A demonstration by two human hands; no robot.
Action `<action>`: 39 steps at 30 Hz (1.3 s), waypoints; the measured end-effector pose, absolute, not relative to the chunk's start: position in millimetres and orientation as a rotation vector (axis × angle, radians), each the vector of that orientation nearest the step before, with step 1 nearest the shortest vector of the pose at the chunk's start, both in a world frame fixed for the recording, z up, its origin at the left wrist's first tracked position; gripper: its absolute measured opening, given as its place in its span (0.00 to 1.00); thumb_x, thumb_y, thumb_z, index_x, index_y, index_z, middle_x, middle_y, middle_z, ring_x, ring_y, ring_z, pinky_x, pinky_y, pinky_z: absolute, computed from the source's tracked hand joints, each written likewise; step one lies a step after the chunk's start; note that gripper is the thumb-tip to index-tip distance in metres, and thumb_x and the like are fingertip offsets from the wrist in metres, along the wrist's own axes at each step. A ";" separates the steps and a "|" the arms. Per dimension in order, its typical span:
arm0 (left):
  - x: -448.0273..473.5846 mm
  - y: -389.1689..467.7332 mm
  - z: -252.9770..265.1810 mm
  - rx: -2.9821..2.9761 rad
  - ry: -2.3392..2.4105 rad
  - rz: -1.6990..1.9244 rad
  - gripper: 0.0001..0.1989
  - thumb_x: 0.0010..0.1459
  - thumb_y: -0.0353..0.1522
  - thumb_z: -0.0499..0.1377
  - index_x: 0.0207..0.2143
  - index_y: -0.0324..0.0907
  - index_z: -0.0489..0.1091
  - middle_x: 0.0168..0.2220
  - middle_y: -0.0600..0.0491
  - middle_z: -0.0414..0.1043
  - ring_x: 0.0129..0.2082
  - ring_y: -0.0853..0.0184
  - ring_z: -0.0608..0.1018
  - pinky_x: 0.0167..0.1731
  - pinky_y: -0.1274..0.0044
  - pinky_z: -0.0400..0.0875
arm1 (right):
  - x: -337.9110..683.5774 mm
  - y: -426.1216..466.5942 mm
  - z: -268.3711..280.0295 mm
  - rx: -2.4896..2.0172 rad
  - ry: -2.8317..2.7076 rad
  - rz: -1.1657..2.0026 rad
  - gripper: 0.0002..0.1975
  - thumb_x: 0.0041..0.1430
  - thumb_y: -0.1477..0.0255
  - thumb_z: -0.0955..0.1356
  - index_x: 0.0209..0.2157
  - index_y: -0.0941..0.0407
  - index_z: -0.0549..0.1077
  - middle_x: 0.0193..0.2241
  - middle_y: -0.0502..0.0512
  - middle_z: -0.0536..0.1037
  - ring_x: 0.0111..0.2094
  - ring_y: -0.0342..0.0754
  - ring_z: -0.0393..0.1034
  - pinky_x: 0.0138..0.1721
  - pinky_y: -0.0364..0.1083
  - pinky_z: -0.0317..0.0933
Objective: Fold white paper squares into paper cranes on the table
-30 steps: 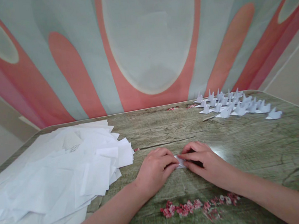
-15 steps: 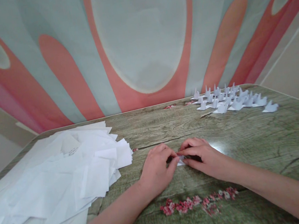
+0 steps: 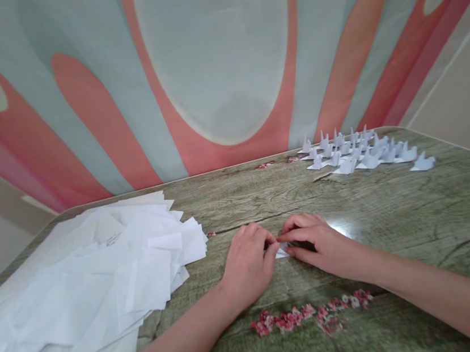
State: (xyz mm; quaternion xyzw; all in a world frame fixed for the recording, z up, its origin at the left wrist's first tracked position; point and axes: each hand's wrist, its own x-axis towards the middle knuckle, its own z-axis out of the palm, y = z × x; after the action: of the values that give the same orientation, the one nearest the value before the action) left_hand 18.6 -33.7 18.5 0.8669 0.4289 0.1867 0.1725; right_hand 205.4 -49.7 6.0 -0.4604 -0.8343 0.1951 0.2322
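A small folded piece of white paper (image 3: 282, 250) lies on the table between my two hands, partly covered by fingers. My left hand (image 3: 250, 258) pinches its left side, thumb and fingertips together. From the right, my right hand (image 3: 312, 243) holds the paper's other side with thumb and forefinger, its remaining fingers curled above. The exact folds are too small to make out.
A broad heap of loose white paper sheets (image 3: 89, 285) covers the table's left side. Several white origami birds (image 3: 370, 158) stand in rows at the back right. The wood-patterned table (image 3: 394, 219) bears printed pink flowers (image 3: 295, 320) and meets a painted wall behind.
Both hands stay around the folded paper, with only slight finger movement; a little more of it shows near the left thumb. The whole view has shifted slightly.
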 end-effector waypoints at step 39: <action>23.6 -38.8 15.1 2.487 1.290 0.537 0.04 0.56 0.29 0.51 0.35 0.41 0.61 0.36 0.52 0.66 0.38 0.63 0.67 0.41 0.69 0.61 | 212.9 -72.9 24.6 -1.035 -2.783 0.048 0.21 0.54 0.79 0.61 0.51 0.58 0.65 0.49 0.60 0.70 0.50 0.51 0.63 0.55 0.56 0.49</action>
State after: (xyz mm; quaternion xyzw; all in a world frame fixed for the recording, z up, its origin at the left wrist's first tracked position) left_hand 23.6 -38.8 15.1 0.8627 0.4475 0.1864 0.1439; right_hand 212.9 -72.9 24.6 -0.3474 -0.9336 0.0161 0.0859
